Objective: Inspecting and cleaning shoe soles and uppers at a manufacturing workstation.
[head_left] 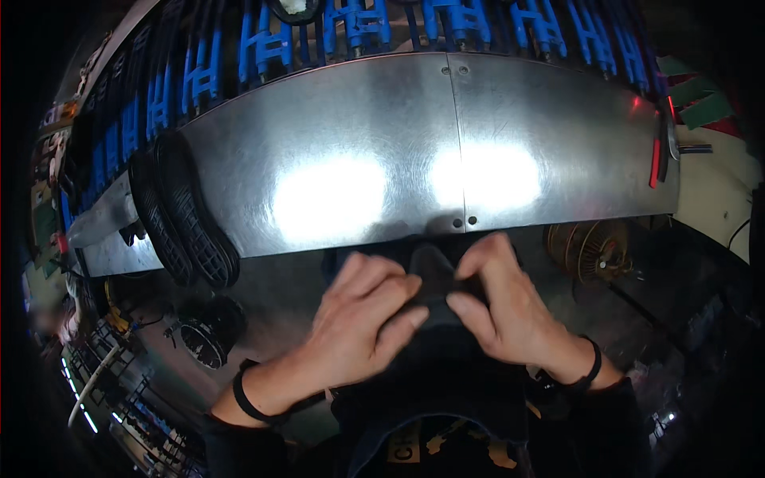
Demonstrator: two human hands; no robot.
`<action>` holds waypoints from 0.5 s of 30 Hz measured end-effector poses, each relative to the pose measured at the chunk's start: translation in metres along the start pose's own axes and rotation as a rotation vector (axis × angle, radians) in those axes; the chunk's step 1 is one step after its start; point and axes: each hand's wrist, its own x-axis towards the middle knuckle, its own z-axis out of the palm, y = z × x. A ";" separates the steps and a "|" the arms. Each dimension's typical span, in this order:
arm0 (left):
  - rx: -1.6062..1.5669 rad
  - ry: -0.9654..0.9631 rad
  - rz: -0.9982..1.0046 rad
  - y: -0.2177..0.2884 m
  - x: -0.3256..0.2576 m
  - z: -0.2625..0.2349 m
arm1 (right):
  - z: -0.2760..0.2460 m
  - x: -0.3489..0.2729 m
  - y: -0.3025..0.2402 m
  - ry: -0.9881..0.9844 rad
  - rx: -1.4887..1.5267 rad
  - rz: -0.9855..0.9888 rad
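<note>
Because my fingers cover most of it, I can only see part of the dark shoe piece (431, 275) — a black, matte, rounded hump poking up between my hands, its lower part lost in shadow against my dark clothing. I can't tell if it's a whole shoe or just an upper. My left hand (358, 323) is wrapped on its left side, fingers curled and pinching the material; my right hand (498, 299) grips the right side, thumb pressed in, both clamped tight on it. It sits just below the front edge of the shiny metal bench (382, 151), at centre. Two black ribbed soles (183, 215) lie at the bench's left end — well apart. Blue racks (358, 28) behind are cut off by the rim.
</note>
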 end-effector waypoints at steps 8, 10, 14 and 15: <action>-0.027 0.012 0.259 0.021 -0.043 0.006 | 0.006 -0.042 -0.008 -0.087 0.603 0.071; -0.095 -0.010 0.417 0.039 -0.067 0.009 | 0.007 -0.058 -0.029 -0.234 0.528 -0.238; -0.189 0.028 0.387 0.041 -0.096 0.037 | 0.035 -0.090 -0.048 -0.165 0.561 -0.379; -0.281 -0.020 0.416 0.034 -0.095 0.048 | 0.039 -0.092 -0.045 -0.124 0.504 -0.430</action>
